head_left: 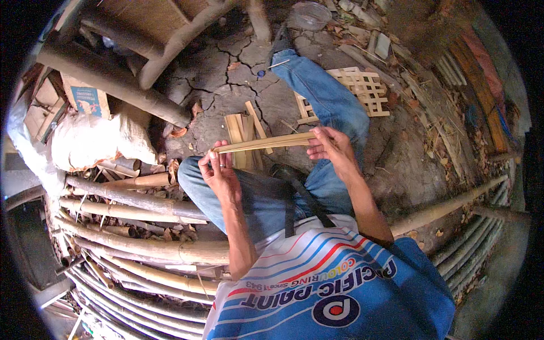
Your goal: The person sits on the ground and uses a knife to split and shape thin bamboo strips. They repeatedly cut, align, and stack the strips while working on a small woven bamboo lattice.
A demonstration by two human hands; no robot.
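Between my two hands stretches a small bundle of flat bamboo strips, held nearly level above my lap. The fingers and thumb of my left hand pinch its left end. At the other end, my right hand grips the strips with the thumb on top. Below and beyond the bundle, more cut bamboo strips lie in a loose pile on the ground near my bent left knee. A woven bamboo lattice rests past my outstretched right leg, which partly covers it.
Bamboo poles run along my left side and behind me. A white sack and a blue-labelled carton sit at the left, under a wooden frame. A clear plastic bowl lies far ahead on cracked earth.
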